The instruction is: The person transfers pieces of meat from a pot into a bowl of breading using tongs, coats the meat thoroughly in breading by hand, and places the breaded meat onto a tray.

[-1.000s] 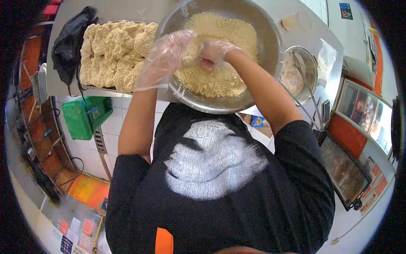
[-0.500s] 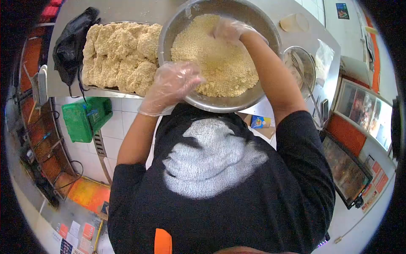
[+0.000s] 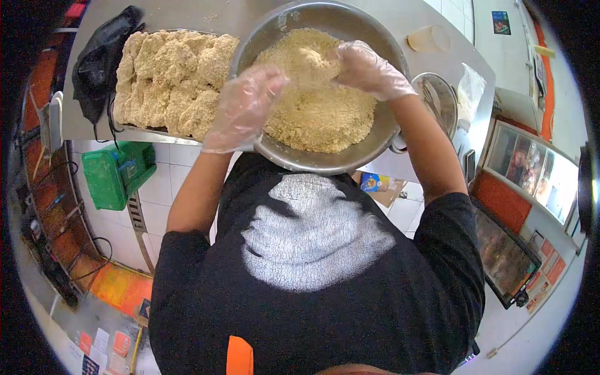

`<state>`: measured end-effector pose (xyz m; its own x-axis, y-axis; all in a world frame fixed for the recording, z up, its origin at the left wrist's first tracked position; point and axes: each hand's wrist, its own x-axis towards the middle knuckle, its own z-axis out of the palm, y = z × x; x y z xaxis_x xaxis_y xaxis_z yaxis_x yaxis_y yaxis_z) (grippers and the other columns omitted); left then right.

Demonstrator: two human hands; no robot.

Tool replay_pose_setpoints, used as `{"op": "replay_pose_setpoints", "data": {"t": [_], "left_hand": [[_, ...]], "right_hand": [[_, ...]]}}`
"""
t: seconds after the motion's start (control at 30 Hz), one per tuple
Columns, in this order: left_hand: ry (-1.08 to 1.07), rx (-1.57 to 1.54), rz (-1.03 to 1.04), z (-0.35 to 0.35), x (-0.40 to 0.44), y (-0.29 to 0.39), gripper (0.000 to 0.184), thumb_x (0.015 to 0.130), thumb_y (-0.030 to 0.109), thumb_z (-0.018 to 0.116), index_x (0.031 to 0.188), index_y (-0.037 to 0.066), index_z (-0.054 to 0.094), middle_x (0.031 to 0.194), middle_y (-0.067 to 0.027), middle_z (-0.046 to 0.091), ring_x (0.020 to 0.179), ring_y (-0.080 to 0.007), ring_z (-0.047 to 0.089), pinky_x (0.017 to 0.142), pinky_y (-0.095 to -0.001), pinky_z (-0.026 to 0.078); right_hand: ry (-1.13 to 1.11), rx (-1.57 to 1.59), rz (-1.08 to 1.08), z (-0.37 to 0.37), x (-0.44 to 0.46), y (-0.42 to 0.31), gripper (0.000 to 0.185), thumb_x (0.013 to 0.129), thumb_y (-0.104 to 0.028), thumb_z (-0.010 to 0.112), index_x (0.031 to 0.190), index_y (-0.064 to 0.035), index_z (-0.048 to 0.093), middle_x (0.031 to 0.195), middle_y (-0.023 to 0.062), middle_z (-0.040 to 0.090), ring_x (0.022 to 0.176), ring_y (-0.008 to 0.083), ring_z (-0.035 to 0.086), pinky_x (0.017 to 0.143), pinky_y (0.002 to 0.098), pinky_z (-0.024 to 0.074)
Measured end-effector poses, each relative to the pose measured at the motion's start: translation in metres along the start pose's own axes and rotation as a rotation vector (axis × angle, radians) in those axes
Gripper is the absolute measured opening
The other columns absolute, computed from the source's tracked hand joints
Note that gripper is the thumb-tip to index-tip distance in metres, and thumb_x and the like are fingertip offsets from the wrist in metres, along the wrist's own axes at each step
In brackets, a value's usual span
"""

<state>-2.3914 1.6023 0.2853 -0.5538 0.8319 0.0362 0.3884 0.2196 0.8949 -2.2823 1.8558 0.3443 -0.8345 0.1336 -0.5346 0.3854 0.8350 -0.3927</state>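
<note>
A large steel bowl (image 3: 319,164) holds a heap of pale yellow crumbs (image 3: 322,125). My left hand (image 3: 247,106), in a clear plastic glove, is over the bowl's left side; motion smears its fingers. My right hand (image 3: 369,70), gloved too, hovers over the right part of the bowl with its fingers bent inward; whether it holds anything is hidden. A small lump coated in crumbs (image 3: 312,59) shows on the heap, left of my right fingertips. Left of the bowl a tray is filled with crumb-coated pieces (image 3: 172,81).
A black bag (image 3: 100,69) lies left of the tray. Right of the bowl are a clear cup (image 3: 429,39), a smaller steel bowl (image 3: 440,94) with tongs in it and a plastic bag (image 3: 470,94). A green bin (image 3: 119,175) is below the table's edge.
My right hand has come down and toward me from the bowl's far side. My left hand has moved slightly up and left. The coated lump now shows on the heap.
</note>
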Motion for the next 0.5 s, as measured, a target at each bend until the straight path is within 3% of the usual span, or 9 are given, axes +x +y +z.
{"op": "replay_pose_setpoints", "data": {"t": [0.1, 0.17, 0.2, 0.3, 0.4, 0.47, 0.5], "left_hand": [[0.092, -0.211, -0.340, 0.005, 0.018, 0.000, 0.053, 0.106, 0.050, 0.056, 0.124, 0.003, 0.071, 0.117, -0.0142, 0.075, 0.101, -0.0307, 0.072, 0.088, -0.0402, 0.059], [0.113, -0.195, -0.409, 0.006, 0.025, 0.009, 0.058, 0.106, 0.054, 0.054, 0.132, 0.004, 0.068, 0.130, -0.0167, 0.070, 0.119, -0.0326, 0.066, 0.101, -0.0398, 0.053], [0.126, -0.186, -0.440, 0.006, 0.031, 0.016, 0.060, 0.105, 0.055, 0.053, 0.136, 0.005, 0.066, 0.136, -0.0180, 0.067, 0.128, -0.0335, 0.063, 0.107, -0.0396, 0.051], [0.120, -0.210, -0.913, 0.005, 0.041, 0.057, 0.073, 0.105, 0.063, 0.045, 0.145, 0.003, 0.059, 0.152, -0.0204, 0.055, 0.149, -0.0328, 0.044, 0.121, -0.0409, 0.035], [0.156, -0.361, -1.183, 0.022, 0.050, 0.048, 0.075, 0.107, 0.062, 0.041, 0.148, 0.001, 0.054, 0.154, -0.0206, 0.052, 0.147, -0.0318, 0.045, 0.122, -0.0402, 0.034], [0.190, -0.601, -1.200, 0.038, 0.053, 0.015, 0.077, 0.107, 0.062, 0.039, 0.150, -0.001, 0.051, 0.156, -0.0207, 0.051, 0.147, -0.0311, 0.046, 0.122, -0.0398, 0.033], [0.193, -0.728, -1.208, 0.044, 0.056, -0.002, 0.078, 0.108, 0.062, 0.037, 0.151, -0.002, 0.049, 0.157, -0.0207, 0.050, 0.146, -0.0308, 0.046, 0.122, -0.0396, 0.033]], "right_hand": [[0.201, -0.175, -0.328, 0.028, 0.001, 0.031, 0.052, 0.086, -0.012, 0.079, 0.134, -0.0047, 0.064, 0.145, 0.0231, 0.056, 0.135, 0.0361, 0.055, 0.117, 0.0403, 0.0433], [0.434, -0.352, -0.466, 0.049, -0.005, 0.049, 0.049, 0.087, -0.004, 0.075, 0.135, -0.0053, 0.064, 0.139, 0.0229, 0.062, 0.128, 0.0354, 0.061, 0.114, 0.0404, 0.0465], [0.486, -0.137, -0.304, 0.063, -0.004, 0.064, 0.044, 0.089, -0.007, 0.072, 0.132, -0.0076, 0.066, 0.135, 0.0232, 0.063, 0.126, 0.0356, 0.062, 0.111, 0.0429, 0.0478], [0.435, 0.293, 0.171, 0.089, -0.006, 0.093, 0.032, 0.096, -0.019, 0.060, 0.126, -0.0094, 0.069, 0.129, 0.0259, 0.066, 0.123, 0.0365, 0.064, 0.106, 0.0490, 0.0508], [0.213, 0.179, 0.455, 0.106, 0.005, 0.083, 0.037, 0.102, -0.029, 0.051, 0.126, -0.0053, 0.068, 0.130, 0.0289, 0.065, 0.123, 0.0390, 0.064, 0.103, 0.0498, 0.0504], [0.262, 0.426, 0.626, 0.134, 0.017, 0.077, 0.045, 0.101, -0.036, 0.052, 0.130, -0.0042, 0.066, 0.131, 0.0268, 0.066, 0.121, 0.0374, 0.064, 0.103, 0.0470, 0.0483], [0.353, 0.720, 0.714, 0.147, 0.026, 0.082, 0.051, 0.099, -0.040, 0.054, 0.134, -0.0038, 0.064, 0.131, 0.0242, 0.066, 0.119, 0.0346, 0.064, 0.105, 0.0443, 0.0465]]}}
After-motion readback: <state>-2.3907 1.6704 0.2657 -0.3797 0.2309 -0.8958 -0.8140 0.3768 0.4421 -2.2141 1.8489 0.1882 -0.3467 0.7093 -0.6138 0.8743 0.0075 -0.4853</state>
